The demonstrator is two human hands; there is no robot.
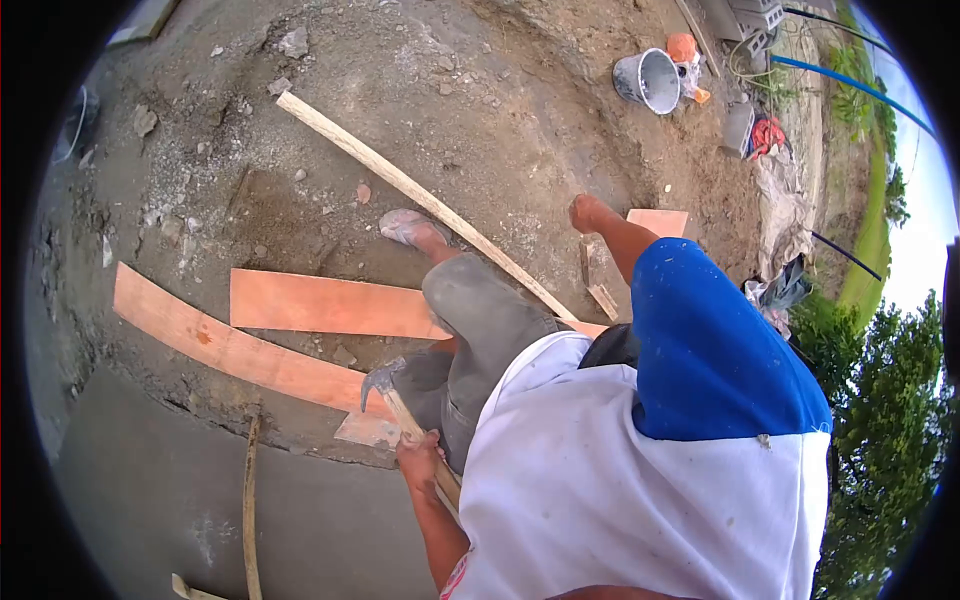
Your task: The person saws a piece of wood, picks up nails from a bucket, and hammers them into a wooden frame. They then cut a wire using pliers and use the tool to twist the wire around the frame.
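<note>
My left hand [421, 460] is wrapped round the wooden handle of a claw hammer [382, 381], whose metal head is near my bent leg. Up and to the right, my right hand [592, 213] is closed with the arm stretched out; anything inside its fingers is hidden. Below that hand lie a small reddish board [660, 223] and short wood pieces [596, 270]. A long pale wooden batten [400, 182] runs diagonally past my foot. Two reddish plywood strips, an upper one [330, 303] and a lower one [230, 349], lie on the ground beside my legs.
Smooth grey concrete [330, 520] borders the dirt, with a thin wooden stick [250, 500] across it. A bucket [658, 82] stands at the upper right near an orange bag [681, 47]. Stones, sheeting [782, 210] and a blue pipe [850, 88] are farther out.
</note>
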